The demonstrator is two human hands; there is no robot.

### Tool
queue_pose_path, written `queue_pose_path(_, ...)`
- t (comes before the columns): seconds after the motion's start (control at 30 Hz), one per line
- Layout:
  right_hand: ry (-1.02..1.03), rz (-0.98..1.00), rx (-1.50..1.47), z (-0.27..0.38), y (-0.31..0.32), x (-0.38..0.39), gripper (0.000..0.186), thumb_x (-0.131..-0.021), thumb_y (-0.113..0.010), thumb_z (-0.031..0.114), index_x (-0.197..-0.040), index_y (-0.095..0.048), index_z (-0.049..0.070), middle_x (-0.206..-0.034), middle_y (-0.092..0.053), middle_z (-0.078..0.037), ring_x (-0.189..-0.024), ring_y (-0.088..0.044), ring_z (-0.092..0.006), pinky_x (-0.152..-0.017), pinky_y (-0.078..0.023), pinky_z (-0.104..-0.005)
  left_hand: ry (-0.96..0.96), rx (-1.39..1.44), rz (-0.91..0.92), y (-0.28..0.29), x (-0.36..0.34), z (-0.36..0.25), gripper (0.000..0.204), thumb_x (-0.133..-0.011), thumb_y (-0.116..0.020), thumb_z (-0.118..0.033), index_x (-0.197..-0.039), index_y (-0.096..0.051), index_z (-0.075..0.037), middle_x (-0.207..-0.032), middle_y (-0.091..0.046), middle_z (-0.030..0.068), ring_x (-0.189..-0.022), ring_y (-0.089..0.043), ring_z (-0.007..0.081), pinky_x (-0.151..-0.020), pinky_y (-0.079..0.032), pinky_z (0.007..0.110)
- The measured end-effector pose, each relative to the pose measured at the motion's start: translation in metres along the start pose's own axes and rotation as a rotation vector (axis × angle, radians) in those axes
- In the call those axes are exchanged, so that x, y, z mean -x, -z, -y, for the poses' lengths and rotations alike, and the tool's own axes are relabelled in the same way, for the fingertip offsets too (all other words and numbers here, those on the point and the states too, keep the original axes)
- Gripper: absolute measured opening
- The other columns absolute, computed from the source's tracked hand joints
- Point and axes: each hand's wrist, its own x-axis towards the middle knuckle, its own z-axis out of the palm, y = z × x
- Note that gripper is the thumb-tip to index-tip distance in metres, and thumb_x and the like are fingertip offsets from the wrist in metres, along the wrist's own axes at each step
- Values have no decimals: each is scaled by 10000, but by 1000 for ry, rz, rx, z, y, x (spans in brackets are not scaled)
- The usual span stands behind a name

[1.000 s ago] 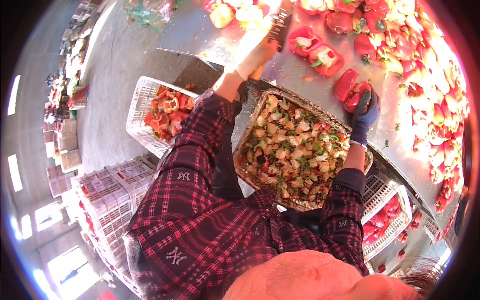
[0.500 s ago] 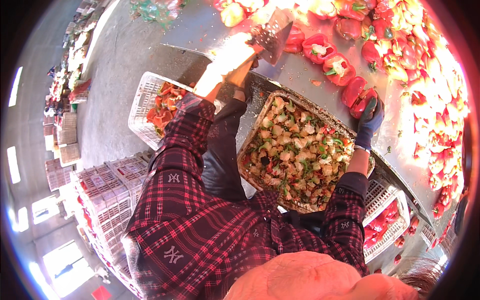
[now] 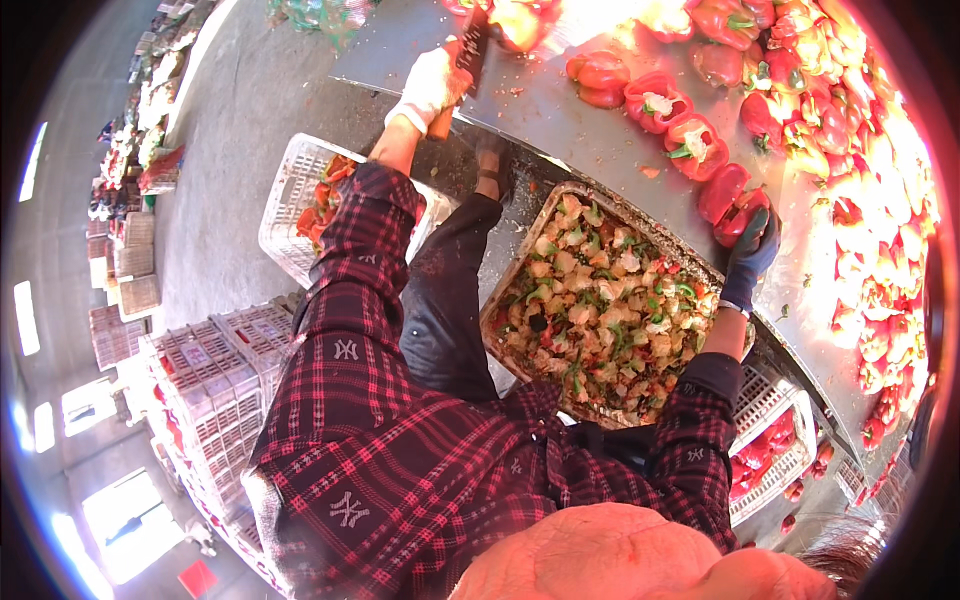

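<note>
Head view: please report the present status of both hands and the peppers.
Left hand gripping knife. Right hand touching red pepper on metal table. Opened pepper halves close by, on the knife side.

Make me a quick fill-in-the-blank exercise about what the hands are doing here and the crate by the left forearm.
1. The left hand grips a knife by its ____.
2. The right hand touches a red ____ on the metal table.
3. The crate nearest the left forearm holds red pieces, and its plastic is ____ in colour.

Missing words: handle; pepper; white.
</note>
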Motion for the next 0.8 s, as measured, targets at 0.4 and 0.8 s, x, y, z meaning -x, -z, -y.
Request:
queue_pose_path(0.4, -8, -4, -41, 10, 2, -1, 439, -943, -450, 368, -1105, -634, 4, -1036, -640, -209, -953, -601, -371, -850, -460, -415, -132, 339, -248, 4, 28, -78, 348, -781, -558, -73, -1118, -487, -24, -792, -639, 219, -710, -636, 372, -644, -500, 432)
queue_pose_path(0.8, -1, 4, -47, 7, 0, -1, 413, -943, -467, 350, -1094, -642, 8, -1042, -643, -204, -963, -607, -367, -850, -464, -419, -581, -417, -184, -24, -28, -65, 189, -710, -616, -189, -836, -632, -48, -753, -624, 128, -677, -611, 321, -626, -503, 398)
